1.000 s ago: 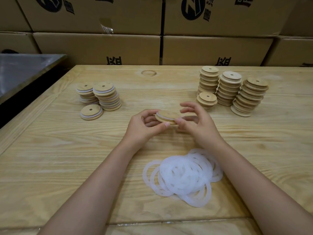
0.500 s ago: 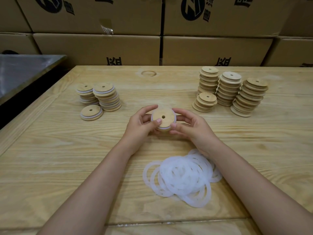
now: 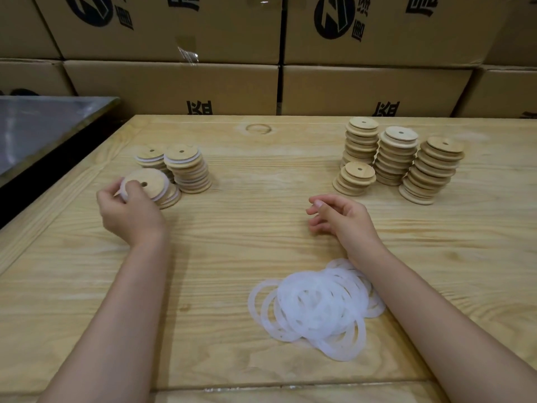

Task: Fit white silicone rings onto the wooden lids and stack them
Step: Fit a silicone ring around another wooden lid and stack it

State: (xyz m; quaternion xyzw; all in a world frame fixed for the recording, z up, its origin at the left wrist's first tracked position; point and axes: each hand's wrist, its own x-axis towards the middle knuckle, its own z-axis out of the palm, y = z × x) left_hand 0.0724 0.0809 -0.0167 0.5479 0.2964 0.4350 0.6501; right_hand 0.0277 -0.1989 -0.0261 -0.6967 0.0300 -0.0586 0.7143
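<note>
My left hand (image 3: 128,210) grips a round wooden lid with a white ring on it (image 3: 148,183), held just over a short pile of ringed lids (image 3: 173,197) at the table's left. Two taller stacks of ringed lids (image 3: 190,170) stand right behind it. My right hand (image 3: 338,218) hovers near the middle of the table, fingers loosely curled and holding nothing. A heap of loose white silicone rings (image 3: 316,303) lies near the front, beside my right forearm. Several stacks of bare wooden lids (image 3: 398,158) stand at the back right.
The work surface is a pale wooden table (image 3: 247,228). Cardboard boxes (image 3: 279,82) form a wall along its far edge. A grey metal surface (image 3: 43,123) adjoins the table at the far left, with a dark gap between them.
Both hands held the lid at the table's middle. Now my left hand has carried it left to the short pile, and my right hand has let go and stayed near the middle.
</note>
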